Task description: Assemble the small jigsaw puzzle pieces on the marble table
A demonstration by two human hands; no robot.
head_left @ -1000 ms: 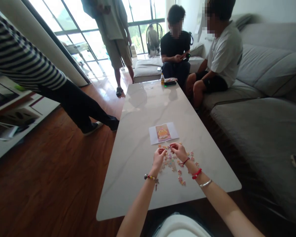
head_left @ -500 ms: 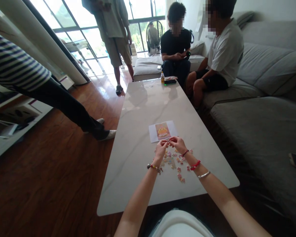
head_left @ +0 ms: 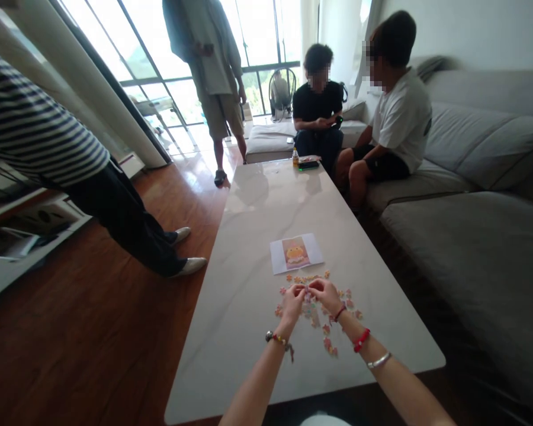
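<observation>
My left hand (head_left: 295,300) and my right hand (head_left: 325,294) meet fingertip to fingertip above the table. Both are closed in a pinch on what looks like a small, pale jigsaw piece (head_left: 307,290), mostly covered by my fingers. Loose jigsaw pieces (head_left: 330,346) in pink, yellow and pale colours lie around and beneath my hands. Some form a rough line just beyond my fingers. Past them lies a white sheet (head_left: 276,258) with a printed picture (head_left: 296,253) of a yellow figure on pink.
The long white marble-look table (head_left: 231,331) bears a small bottle (head_left: 295,158) and a dark device (head_left: 308,165) at its far end. Two people sit on the grey sofa (head_left: 453,236). Another person stands near the windows, and one in a striped top (head_left: 39,118) at left.
My hands have drawn back from the sheet's near edge toward me, over the pieces, still pinched together. The view has tilted up slightly. The person in stripes has shifted a little.
</observation>
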